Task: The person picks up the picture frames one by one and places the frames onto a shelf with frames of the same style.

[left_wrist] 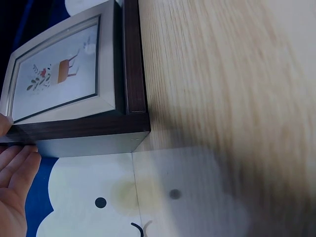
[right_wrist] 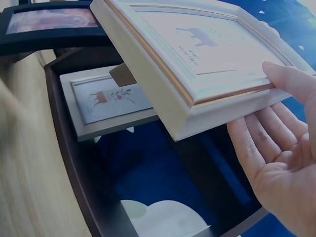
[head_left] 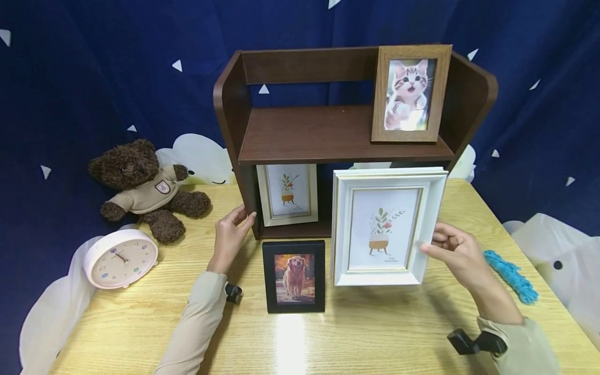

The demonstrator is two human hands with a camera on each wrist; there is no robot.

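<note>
My right hand (head_left: 457, 253) grips the right edge of a white picture frame (head_left: 341, 229), thumb on its front and fingers behind. The frame stands upright in front of the right half of a dark brown desk shelf (head_left: 300, 133), hiding part of the lower compartment. My left hand (head_left: 230, 234) pinches the shelf's left side panel near its bottom; in the left wrist view the thumb (left_wrist: 5, 123) lies on the panel's edge and the fingers (left_wrist: 22, 173) on its outer face. Just inside that panel, a cream picture frame (head_left: 312, 200) leans in the lower compartment.
A wooden frame with a kitten picture (head_left: 411, 94) stands on the upper shelf. In front of the shelf is a black frame with a dog picture (head_left: 295, 278). A brown teddy bear (head_left: 145, 192) and a pink clock (head_left: 123, 259) are left, blue yarn (head_left: 511, 276) right.
</note>
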